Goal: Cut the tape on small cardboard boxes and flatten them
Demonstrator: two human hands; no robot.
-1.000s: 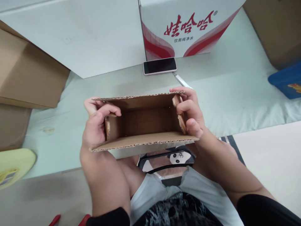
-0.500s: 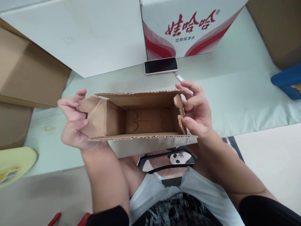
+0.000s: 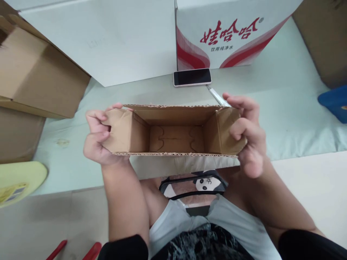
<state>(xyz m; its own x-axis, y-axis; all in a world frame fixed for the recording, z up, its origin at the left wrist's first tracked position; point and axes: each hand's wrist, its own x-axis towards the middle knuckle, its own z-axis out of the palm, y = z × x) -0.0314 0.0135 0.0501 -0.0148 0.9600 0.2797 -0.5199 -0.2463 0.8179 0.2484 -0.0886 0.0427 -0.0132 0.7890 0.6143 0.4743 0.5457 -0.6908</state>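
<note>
A small brown cardboard box [image 3: 176,139] is held up in front of me, its open top facing me and its inside bare. Both end flaps are folded outward. My left hand [image 3: 99,135] grips the left flap [image 3: 119,131], fingers and thumb closed around its edge. At the other end, my right hand [image 3: 248,131] has curled fingers against the right flap [image 3: 229,130], with the thumb lower down beside the box corner. Interlocking tabs show on the box's bottom.
A phone [image 3: 192,77] and a thin white cutter-like tool [image 3: 218,96] lie on the green cloth [image 3: 282,108]. Behind stand white cartons [image 3: 225,39]. Cardboard boxes [image 3: 51,79] and a yellow container [image 3: 21,180] are left; a blue container [image 3: 334,104] is right.
The right end flap has swung from upright and crumpled to folded outward. My right hand has moved right with it, and the view has shifted slightly.
</note>
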